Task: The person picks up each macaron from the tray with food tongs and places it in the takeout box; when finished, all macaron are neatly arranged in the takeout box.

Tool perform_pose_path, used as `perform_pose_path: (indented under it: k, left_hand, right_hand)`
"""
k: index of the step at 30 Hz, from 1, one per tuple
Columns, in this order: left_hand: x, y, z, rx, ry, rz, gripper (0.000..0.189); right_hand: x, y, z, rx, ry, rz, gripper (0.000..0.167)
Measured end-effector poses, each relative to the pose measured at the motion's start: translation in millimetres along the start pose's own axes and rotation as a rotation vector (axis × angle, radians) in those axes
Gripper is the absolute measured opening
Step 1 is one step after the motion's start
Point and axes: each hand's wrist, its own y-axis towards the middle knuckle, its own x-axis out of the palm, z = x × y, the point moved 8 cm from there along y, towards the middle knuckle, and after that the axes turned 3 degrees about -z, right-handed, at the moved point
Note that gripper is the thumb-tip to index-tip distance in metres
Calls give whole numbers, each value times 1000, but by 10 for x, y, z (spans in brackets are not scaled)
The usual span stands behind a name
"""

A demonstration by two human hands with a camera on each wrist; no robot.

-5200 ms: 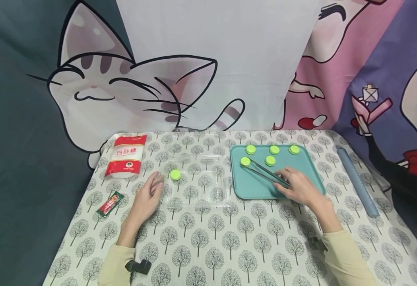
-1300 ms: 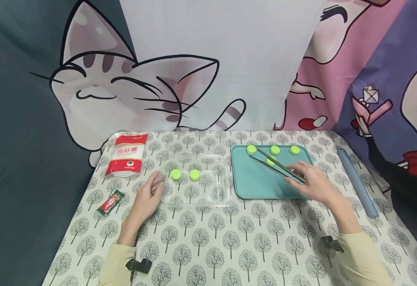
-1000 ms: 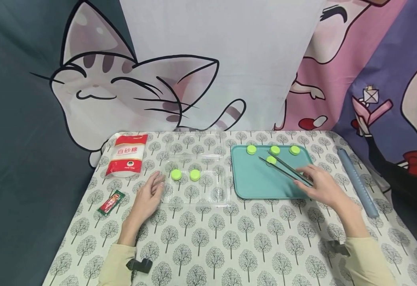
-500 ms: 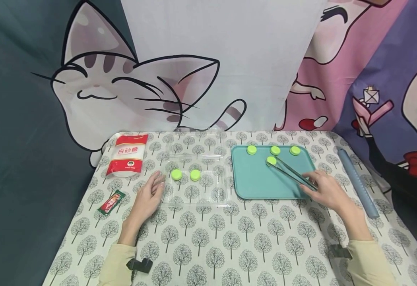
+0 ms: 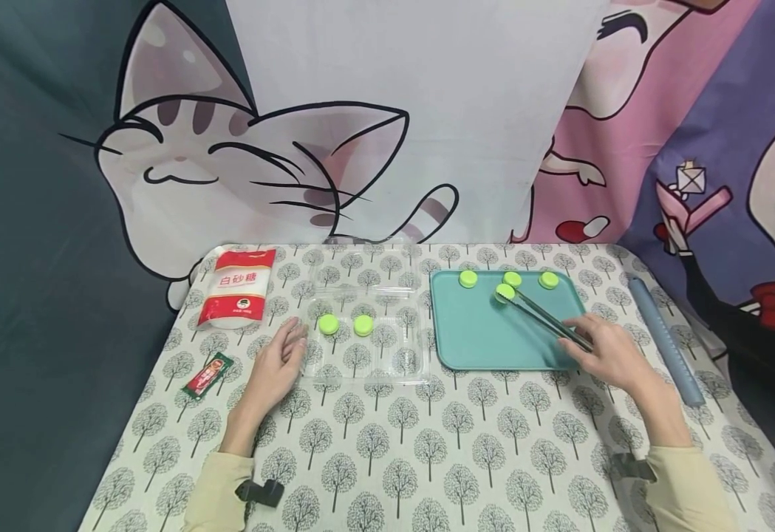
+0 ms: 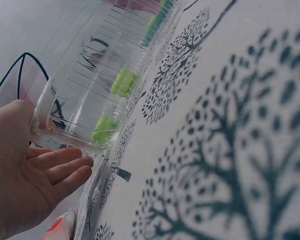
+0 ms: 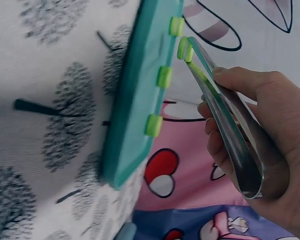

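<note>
My right hand (image 5: 606,353) grips metal tongs (image 7: 221,117). Their tips pinch a lime-green macaron (image 7: 185,49), which in the right wrist view is raised off the teal tray (image 5: 473,347). Three more macarons, among them one at the back left (image 5: 468,279), stand along the tray's far edge. To the left, two macarons, a left one (image 5: 329,324) and a right one (image 5: 363,325), sit side by side in a clear plastic container (image 5: 367,382). My left hand (image 5: 279,367) is at the container's left side, fingers loosely extended and thumb by its wall (image 6: 37,131).
A red and white sugar bag (image 5: 236,290) lies at the back left, with a small red and green packet (image 5: 207,375) nearer me. The container's clear lid (image 5: 363,267) is folded back behind it. A blue-grey stick (image 5: 666,341) lies right of the tray.
One macaron has gone from the tray's left into the container. The tongs have since moved right over the tray, closed on another macaron and raised it slightly. My left hand has stayed put.
</note>
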Motion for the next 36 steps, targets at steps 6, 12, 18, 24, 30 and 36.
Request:
perform_pose_path:
  k: [6, 12, 18, 24, 30, 36]
  left_hand:
    - [-3, -6, -14, -9, 1, 2, 54]
    - [-4, -12, -25, -19, -1, -3, 54]
    - [-5, -11, -4, -14, -8, -4, 54]
    - [-1, -7, -2, -17, -6, -7, 54]
    - [7, 1, -14, -32, -10, -15, 55]
    - [11, 6, -15, -41, -5, -21, 56]
  right_hand:
    - [-127, 100, -246, -58, -5, 24, 33]
    - [-175, 235, -588, -131, 5, 6, 33]
    - [-146, 360, -873, -187, 25, -11, 34]
    - [-63, 499, -1111, -232, 27, -66, 34]
    - [114, 634, -1288, -253, 51, -175, 33]
    - [288, 730, -1448, -301, 40, -264, 30]
